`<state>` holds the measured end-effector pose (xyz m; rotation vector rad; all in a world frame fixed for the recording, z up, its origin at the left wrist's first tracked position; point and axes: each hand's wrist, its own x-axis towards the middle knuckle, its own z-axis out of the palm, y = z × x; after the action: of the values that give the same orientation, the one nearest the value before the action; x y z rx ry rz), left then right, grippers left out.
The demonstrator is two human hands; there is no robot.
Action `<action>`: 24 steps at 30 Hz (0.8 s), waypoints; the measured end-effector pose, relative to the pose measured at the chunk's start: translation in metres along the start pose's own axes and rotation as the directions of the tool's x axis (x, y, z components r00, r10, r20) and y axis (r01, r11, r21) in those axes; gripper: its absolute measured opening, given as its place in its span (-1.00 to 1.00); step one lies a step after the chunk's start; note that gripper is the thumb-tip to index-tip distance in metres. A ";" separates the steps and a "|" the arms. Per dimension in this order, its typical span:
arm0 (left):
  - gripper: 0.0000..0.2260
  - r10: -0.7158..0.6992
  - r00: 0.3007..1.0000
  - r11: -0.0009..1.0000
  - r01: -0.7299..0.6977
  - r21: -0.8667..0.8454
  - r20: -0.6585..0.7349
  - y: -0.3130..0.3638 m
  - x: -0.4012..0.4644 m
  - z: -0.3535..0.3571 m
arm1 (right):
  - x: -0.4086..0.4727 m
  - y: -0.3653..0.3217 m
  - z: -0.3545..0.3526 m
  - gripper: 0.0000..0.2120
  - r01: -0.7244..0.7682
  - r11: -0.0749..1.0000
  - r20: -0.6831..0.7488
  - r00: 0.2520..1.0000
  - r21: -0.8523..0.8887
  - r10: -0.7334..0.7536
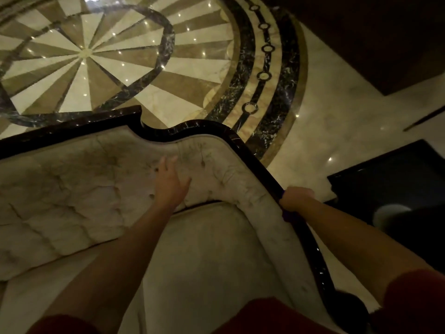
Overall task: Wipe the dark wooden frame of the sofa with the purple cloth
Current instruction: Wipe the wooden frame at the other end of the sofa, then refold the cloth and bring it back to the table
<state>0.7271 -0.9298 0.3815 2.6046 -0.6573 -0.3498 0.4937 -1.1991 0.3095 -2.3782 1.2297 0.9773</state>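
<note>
right hand [296, 198]: fingers curled tight around the dark wooden frame [255, 162] on the sofa's right side, squeezing the purple cloth [287, 216] against it
purple cloth: mostly hidden, just a bit peeking out under the fist, on the rail
left hand [169, 183]: fingers spread wide, palm flat on the tufted cream backrest [72, 189], holding nothing
floor [96, 51]: shiny patterned marble on the far side

One sofa [96, 189], cream tufted upholstery. One dark wooden frame [252, 155] edging it. One seat cushion [212, 249]. Two bare hands: left hand [169, 182], right hand [297, 197]. One purple cloth [287, 216], mostly hidden. One dark low table [390, 174]. Two red sleeves [416, 292]. One marble floor [337, 104], one starburst medallion.
</note>
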 end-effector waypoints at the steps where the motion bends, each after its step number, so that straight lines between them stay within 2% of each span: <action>1: -0.44 -0.069 0.994 0.989 0.079 -0.124 0.083 0.011 -0.013 0.005 | -0.010 0.009 -0.007 -0.49 -0.011 0.994 0.053 0.999 0.106 0.005; 3: -0.56 -0.133 0.958 0.899 0.224 -0.377 0.253 0.033 -0.046 0.009 | -0.036 0.021 -0.021 -0.42 0.004 0.947 0.079 0.996 0.320 -0.031; 5: -0.62 -0.111 0.925 0.750 0.317 -0.580 0.362 0.054 -0.084 0.011 | -0.069 0.026 -0.032 -0.49 0.105 0.892 0.014 0.992 0.440 -0.124; 6: -0.63 -0.088 0.924 0.707 0.322 -0.630 0.373 0.063 -0.101 0.011 | -0.086 0.026 -0.037 -0.54 0.177 0.862 -0.027 0.982 0.474 -0.186; 8: -0.63 -0.043 0.948 0.675 0.259 -0.691 0.314 0.079 -0.129 0.006 | -0.122 0.020 -0.045 -0.55 0.324 0.804 -0.105 0.943 0.499 -0.315; 11: -0.61 0.000 1.000 0.680 0.023 -0.733 0.031 0.097 -0.157 -0.020 | -0.176 0.001 -0.051 -0.32 0.528 0.768 -0.242 0.849 0.362 -0.470; 13: -0.61 0.044 0.997 0.693 -0.082 -0.717 -0.071 0.100 -0.177 -0.037 | -0.205 -0.015 -0.047 -0.18 0.640 0.748 -0.314 0.756 0.174 -0.574; 16: -0.64 0.101 0.994 0.717 -0.048 -0.696 0.036 0.098 -0.220 -0.050 | -0.243 -0.034 -0.038 -0.11 0.767 0.641 -0.368 0.589 -0.024 -0.719; 18: -0.72 0.062 0.996 0.713 -0.002 -0.701 0.060 0.093 -0.250 -0.047 | -0.264 -0.044 -0.030 -0.08 0.852 0.518 -0.355 0.462 -0.078 -0.813; 20: -0.79 -0.076 0.994 0.621 0.105 -0.777 0.074 0.085 -0.281 -0.044 | -0.284 -0.052 -0.022 0.00 0.919 0.383 -0.304 0.341 -0.091 -0.890; 22: -0.75 -0.184 0.973 0.453 0.211 -0.866 0.141 0.076 -0.314 -0.043 | -0.302 -0.063 -0.016 0.04 0.961 0.242 -0.239 0.206 -0.133 -0.949; 24: -0.67 -0.257 0.953 0.324 0.239 -0.915 0.158 0.066 -0.350 -0.039 | -0.320 -0.076 -0.003 0.05 0.975 0.121 -0.154 0.093 -0.184 -0.984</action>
<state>0.4146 -0.7938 0.4932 1.5261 0.0511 -0.5842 0.4264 -0.9618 0.5271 -2.5266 -0.5942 0.1709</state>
